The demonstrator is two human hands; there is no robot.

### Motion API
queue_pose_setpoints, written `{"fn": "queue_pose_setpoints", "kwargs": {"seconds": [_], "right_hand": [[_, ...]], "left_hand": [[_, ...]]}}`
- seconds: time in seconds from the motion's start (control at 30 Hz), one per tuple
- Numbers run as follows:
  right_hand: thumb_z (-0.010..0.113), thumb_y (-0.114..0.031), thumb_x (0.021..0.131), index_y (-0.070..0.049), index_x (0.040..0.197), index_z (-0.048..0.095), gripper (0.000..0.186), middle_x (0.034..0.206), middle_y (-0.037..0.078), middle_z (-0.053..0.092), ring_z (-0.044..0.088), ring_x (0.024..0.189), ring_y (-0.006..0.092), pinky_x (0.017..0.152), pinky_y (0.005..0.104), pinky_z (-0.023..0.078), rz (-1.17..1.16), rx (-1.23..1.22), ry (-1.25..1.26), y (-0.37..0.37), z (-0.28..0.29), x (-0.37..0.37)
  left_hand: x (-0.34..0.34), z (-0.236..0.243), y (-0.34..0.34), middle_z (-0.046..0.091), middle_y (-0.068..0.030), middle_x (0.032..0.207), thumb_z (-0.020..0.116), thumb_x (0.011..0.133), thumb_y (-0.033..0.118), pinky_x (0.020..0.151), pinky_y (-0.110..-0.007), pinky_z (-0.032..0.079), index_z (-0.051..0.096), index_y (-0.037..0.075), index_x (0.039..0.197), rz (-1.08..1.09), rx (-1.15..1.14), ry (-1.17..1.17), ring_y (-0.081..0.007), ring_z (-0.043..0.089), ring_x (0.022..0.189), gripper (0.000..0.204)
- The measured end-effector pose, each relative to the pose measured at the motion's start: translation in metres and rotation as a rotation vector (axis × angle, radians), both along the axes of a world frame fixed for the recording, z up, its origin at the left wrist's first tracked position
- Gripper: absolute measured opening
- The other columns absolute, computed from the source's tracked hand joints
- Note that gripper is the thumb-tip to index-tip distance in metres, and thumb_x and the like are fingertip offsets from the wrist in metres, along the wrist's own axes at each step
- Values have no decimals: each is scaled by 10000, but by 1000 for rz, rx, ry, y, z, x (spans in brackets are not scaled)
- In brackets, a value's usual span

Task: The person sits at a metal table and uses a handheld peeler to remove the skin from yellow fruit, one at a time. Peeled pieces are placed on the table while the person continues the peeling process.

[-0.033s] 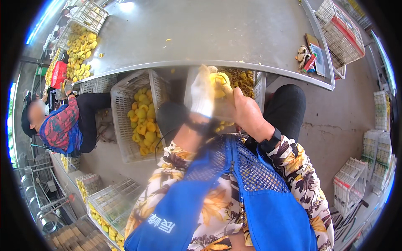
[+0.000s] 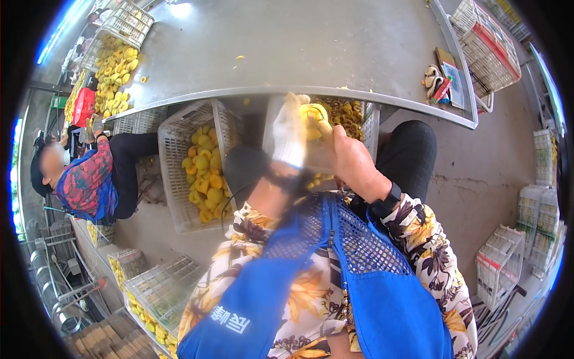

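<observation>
In front of my body, over a white crate (image 2: 371, 128) below the table edge, my left hand (image 2: 288, 137) wears a white glove, stained yellowish at the fingers. It is closed around a yellow peach (image 2: 312, 113). My bare right hand (image 2: 357, 160) is closed against the peach's right side; whatever its fingers grip is hidden. Brown and yellow fruit scraps (image 2: 348, 112) fill the crate beneath. To the left, another white crate (image 2: 179, 179) holds many yellow peaches (image 2: 206, 170).
A metal table (image 2: 287, 54) spans the far side, with a cloth (image 2: 431, 79) and small items at its right end. At left sits a co-worker (image 2: 89, 185) beside a fruit pile (image 2: 113, 75). Stacked crates (image 2: 499, 263) stand on the right.
</observation>
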State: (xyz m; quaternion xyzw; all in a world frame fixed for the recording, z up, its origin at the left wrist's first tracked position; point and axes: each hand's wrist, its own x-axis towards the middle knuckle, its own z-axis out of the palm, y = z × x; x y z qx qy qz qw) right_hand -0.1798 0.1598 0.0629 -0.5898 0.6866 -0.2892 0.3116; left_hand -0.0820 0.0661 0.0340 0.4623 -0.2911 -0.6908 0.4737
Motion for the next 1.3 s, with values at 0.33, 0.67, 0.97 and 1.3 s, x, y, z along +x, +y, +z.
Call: {"fn": "queue_pose_setpoints", "kwargs": {"seconds": [0.33,0.67,0.97,1.3], "right_hand": [[508,-61,772,57,871,392,192,610,243,551,570,615,406,541,456,446,-79,21,-131,-3,-29,5],[575,-44,703,86,984,429,343,751,268,579,588,726,405,631,427,477,149,157,84,-3,-21,-8],[601,-178,741,94,859,425,345,652,266,563,592,520,343,464,379,470,119,159,-199,-8,-15,-7],[562,-148,756,61,889,457,269,765,249,574,596,782,341,680,385,455,-153,178,-343,-9,-59,5]], "left_hand": [[-5,1,5,615,-15,760,609,821,146,591,-206,447,634,29,874,-62,-244,-180,-70,552,667,131],[9,-7,-12,622,-57,764,614,778,113,569,-226,452,625,-11,891,-360,-130,-302,-111,562,644,168],[4,-10,-10,619,-66,747,602,794,163,578,-243,450,624,-20,885,-348,-360,-474,-112,560,652,206],[2,-1,-30,589,-41,754,591,835,315,569,-255,475,584,46,859,-418,152,5,-149,579,666,269]]}}
